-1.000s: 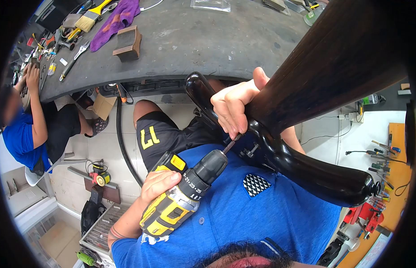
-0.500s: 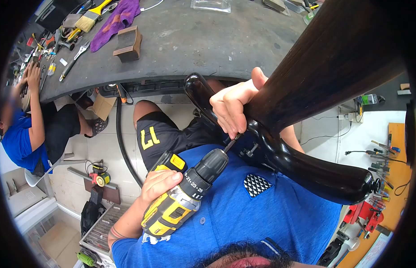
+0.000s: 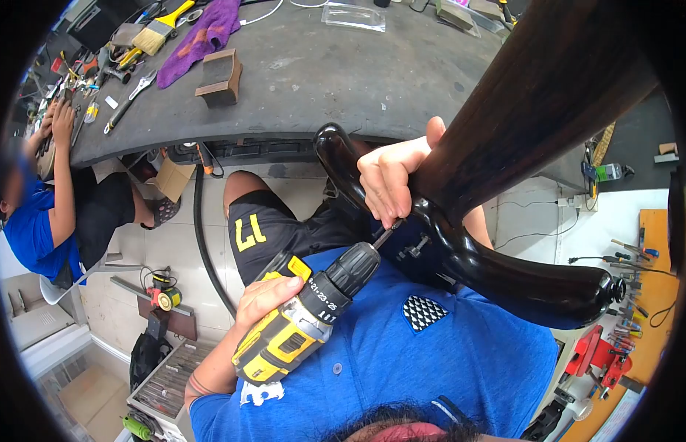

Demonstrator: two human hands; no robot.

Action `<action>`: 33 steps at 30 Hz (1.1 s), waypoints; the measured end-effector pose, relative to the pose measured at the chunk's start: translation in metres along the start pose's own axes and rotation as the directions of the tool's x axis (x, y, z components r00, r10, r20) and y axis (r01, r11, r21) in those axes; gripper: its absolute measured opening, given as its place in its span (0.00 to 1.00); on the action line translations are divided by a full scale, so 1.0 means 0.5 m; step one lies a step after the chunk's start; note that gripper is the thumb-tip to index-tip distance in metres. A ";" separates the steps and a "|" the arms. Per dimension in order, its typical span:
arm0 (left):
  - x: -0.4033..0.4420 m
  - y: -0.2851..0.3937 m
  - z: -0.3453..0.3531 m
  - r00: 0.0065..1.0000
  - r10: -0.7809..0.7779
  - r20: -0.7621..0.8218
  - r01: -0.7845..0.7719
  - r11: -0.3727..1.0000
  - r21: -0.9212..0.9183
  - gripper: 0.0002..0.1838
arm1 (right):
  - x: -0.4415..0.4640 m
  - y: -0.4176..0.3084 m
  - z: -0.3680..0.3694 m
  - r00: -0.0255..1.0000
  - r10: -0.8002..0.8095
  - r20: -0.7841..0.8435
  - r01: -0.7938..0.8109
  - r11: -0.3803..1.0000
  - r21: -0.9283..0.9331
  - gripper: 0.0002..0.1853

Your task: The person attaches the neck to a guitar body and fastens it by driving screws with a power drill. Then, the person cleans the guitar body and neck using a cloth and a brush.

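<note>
My left hand [image 3: 273, 298] is wrapped round a yellow and black cordless drill [image 3: 284, 335], its chuck pointing up and right. A thin bit [image 3: 383, 237] runs from the chuck to the fingertips of my right hand [image 3: 391, 177], which are pinched at its far end. Any small part between those fingertips is too small to make out. The right palm lies beside a dark, glossy wooden post [image 3: 520, 118] with curved feet [image 3: 534, 283]. Metal bolts [image 3: 414, 247] stick out beneath the wood, close to my blue shirt.
A dark workbench [image 3: 306, 88] holds a wooden block [image 3: 221, 77], a purple cloth [image 3: 199, 40], a brush [image 3: 159, 33] and loose tools. Another person [image 3: 44, 214] sits at the left, hands at the bench. A red vise [image 3: 597, 353] and hand tools are at the right.
The view has shifted slightly, so the bench items appear a little further right. The drill and both hands keep nearly the same placement against the wood.
</note>
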State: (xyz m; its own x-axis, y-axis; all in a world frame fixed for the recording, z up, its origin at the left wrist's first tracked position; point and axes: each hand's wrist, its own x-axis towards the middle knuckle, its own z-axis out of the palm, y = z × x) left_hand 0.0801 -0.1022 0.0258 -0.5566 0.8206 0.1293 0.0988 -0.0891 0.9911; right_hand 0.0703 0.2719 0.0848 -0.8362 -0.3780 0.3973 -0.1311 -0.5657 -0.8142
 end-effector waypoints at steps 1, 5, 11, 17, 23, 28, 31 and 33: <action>-0.002 -0.003 -0.004 0.999 0.001 0.035 0.000 1.000 -0.016 0.31 | 0.000 -0.002 0.000 1.000 0.006 0.002 -0.006 1.000 -0.001 0.55; 0.042 0.039 0.019 0.979 0.199 -0.048 -0.195 0.978 0.075 0.48 | 0.001 -0.006 0.003 0.999 0.034 0.000 -0.034 0.999 -0.012 0.55; 0.042 0.033 0.009 0.968 0.248 -0.036 -0.239 0.958 0.158 0.58 | 0.003 -0.005 0.012 0.999 0.033 -0.022 -0.034 0.999 -0.029 0.54; 0.049 0.045 0.010 0.974 0.223 -0.028 -0.193 0.893 0.407 0.52 | 0.001 -0.002 0.008 1.000 0.013 -0.025 -0.013 1.000 -0.021 0.54; 0.021 0.017 0.021 0.973 0.211 -0.094 -0.202 0.974 0.099 0.38 | 0.004 -0.005 0.015 0.999 0.013 -0.036 -0.014 0.999 -0.036 0.48; -0.010 0.000 -0.016 0.990 0.124 -0.066 -0.118 0.988 0.100 0.34 | 0.003 -0.009 0.013 0.997 0.028 -0.068 -0.032 0.997 -0.071 0.41; -0.076 -0.013 -0.050 0.948 -0.269 -0.169 0.251 0.961 -0.118 0.34 | 0.006 -0.031 0.034 0.960 0.130 -0.249 -0.116 0.991 0.072 0.37; -0.078 0.048 -0.048 0.820 -0.443 -0.364 0.446 0.891 -0.080 0.28 | -0.002 -0.012 0.003 0.991 0.025 -0.129 -0.022 0.999 0.026 0.30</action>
State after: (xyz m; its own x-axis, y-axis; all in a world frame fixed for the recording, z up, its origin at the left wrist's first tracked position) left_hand 0.0843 -0.1500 0.0452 -0.7998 0.5068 -0.3216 -0.2265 0.2413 0.9436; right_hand 0.0726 0.2742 0.0899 -0.9008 -0.2946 0.3191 -0.0988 -0.5764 -0.8112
